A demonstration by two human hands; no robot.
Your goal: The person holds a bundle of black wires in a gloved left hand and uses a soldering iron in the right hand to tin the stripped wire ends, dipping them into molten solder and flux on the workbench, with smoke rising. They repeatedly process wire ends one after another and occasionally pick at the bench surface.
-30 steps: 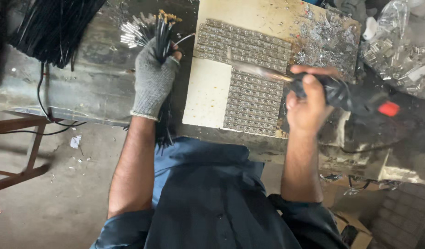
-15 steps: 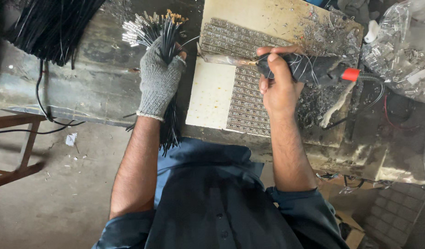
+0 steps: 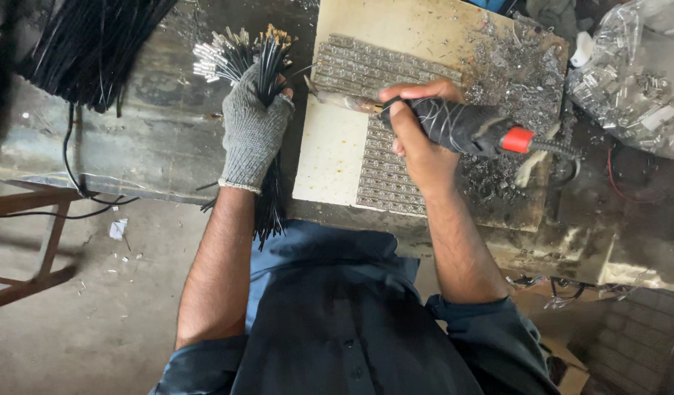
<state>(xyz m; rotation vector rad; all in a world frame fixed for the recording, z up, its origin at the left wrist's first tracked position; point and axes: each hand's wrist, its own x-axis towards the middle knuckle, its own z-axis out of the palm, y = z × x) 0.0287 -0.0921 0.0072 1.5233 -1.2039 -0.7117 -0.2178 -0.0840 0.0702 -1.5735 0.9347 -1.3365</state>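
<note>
Gloved left hand grips a wire bundle while the bare right hand holds a soldering iron over a board.

At far left a heap of black cables (image 3: 88,44) lies on the tabletop (image 3: 132,146). The left hand (image 3: 253,128), in a grey knit glove, has its fingers closed tight around a bundle of black wires (image 3: 267,55) whose stripped ends fan out at the far side. To its right sits a pale board (image 3: 333,146) with rows of small metal pieces (image 3: 384,168). The right hand (image 3: 417,135) has its fingers wrapped fully around the black-taped soldering iron (image 3: 461,124), tip pointing left toward the bundle. Clear bags (image 3: 629,80) lie at far right.
</note>
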